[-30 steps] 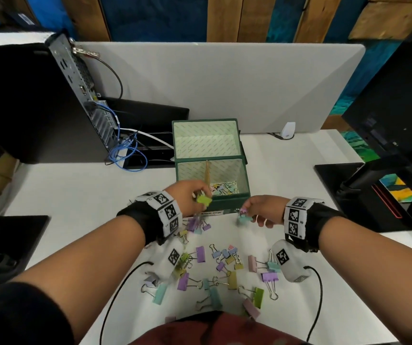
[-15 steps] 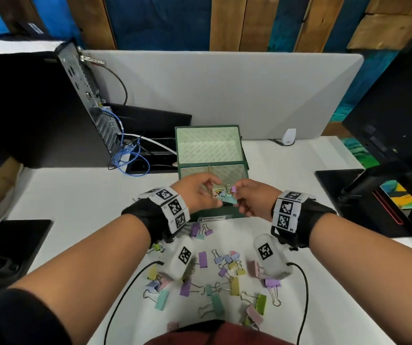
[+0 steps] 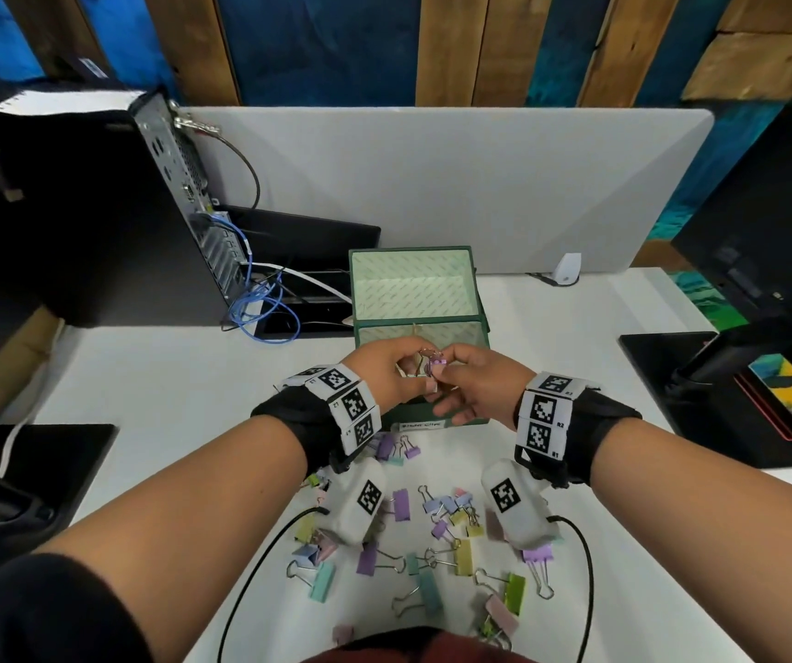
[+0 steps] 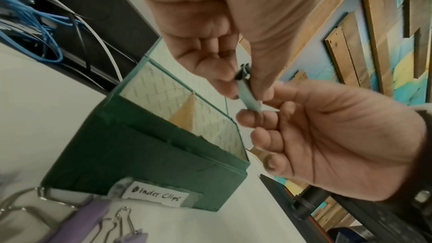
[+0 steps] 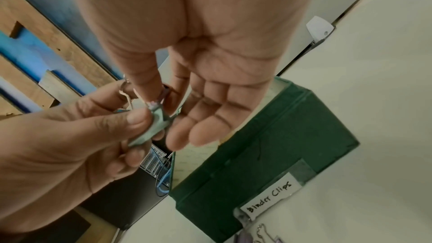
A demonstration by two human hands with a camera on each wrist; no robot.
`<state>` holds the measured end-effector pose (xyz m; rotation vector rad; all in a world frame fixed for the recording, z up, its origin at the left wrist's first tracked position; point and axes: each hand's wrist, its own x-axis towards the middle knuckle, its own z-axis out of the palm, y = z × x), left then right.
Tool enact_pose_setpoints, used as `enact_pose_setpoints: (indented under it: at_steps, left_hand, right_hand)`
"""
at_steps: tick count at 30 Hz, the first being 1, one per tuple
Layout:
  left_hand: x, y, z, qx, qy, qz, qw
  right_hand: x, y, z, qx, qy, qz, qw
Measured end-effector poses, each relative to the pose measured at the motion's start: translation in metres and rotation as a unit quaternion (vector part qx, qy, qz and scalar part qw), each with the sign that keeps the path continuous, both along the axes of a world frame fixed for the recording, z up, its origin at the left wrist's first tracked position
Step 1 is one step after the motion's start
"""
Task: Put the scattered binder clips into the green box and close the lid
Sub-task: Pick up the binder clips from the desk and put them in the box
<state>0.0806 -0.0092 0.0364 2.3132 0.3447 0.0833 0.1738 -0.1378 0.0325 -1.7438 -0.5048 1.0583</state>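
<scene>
White desk (image 3: 155, 375), grey divider panel (image 3: 432, 184) at the back, wood-and-blue wall behind it. PC tower (image 3: 97, 222) with blue cables (image 3: 260, 308) seen at far left, monitor (image 3: 767, 241) at right.

Green box (image 3: 432, 416) is placed mid-desk, lid (image 3: 410, 282) swung open and standing up behind it; pale patterned lining is visible inside. A label reading "Binder Clips" (image 4: 156, 194) is taped low on the front wall.

Both hands are held together above the front of the box. A pale teal binder clip (image 4: 248, 94) is pinched by the left hand (image 3: 382, 375) between thumb and fingertips. The same cluster is pinched by the right hand (image 3: 477, 382) with thumb and index; its other fingers are loosely extended, palm open. A lilac clip (image 3: 438, 367) is seen at the right fingertips in the head view, wire loops sticking up between the hands. Whether the clips are hooked together cannot be told.

Scattered binder clips (image 3: 432, 557) (lilac, teal, yellow, green, pink) are left on the desk between the forearms, on the near side of the box, a few just beside its front wall. Marker-tagged bands are worn on both wrists.
</scene>
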Motion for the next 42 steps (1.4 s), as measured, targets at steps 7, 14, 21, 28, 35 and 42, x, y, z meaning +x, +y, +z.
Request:
enact_pose_setpoints:
  at_steps: [7, 14, 21, 28, 35, 42]
  left_hand:
    - [0.001, 0.004, 0.005, -0.036, 0.035, -0.026, 0.998]
    - [0.010, 0.008, 0.019, 0.048, 0.064, -0.048, 0.996]
    - [0.016, 0.030, 0.015, 0.093, 0.069, 0.053, 0.992]
    - [0.015, 0.039, -0.001, 0.135, 0.097, 0.084, 0.983]
    - [0.013, 0.011, 0.001, 0.163, 0.089, -0.028, 0.982]
    - [0.001, -0.008, -0.019, 0.169, 0.169, -0.124, 0.963]
  right_hand:
    - [0.010, -0.006, 0.001, 0.028, 0.011, -0.027, 0.999]
    - [0.018, 0.004, 0.008, 0.100, 0.074, -0.150, 0.981]
    - [0.032, 0.002, 0.003, -0.068, -0.065, -0.077, 0.993]
    - [0.013, -0.017, 0.000, -0.127, -0.214, 0.048, 0.968]
    - [-0.011, -0.032, -0.023, -0.247, -0.327, 0.331, 0.850]
    - [-0.030, -0.041, -0.052, -0.293, -0.367, 0.431, 0.770]
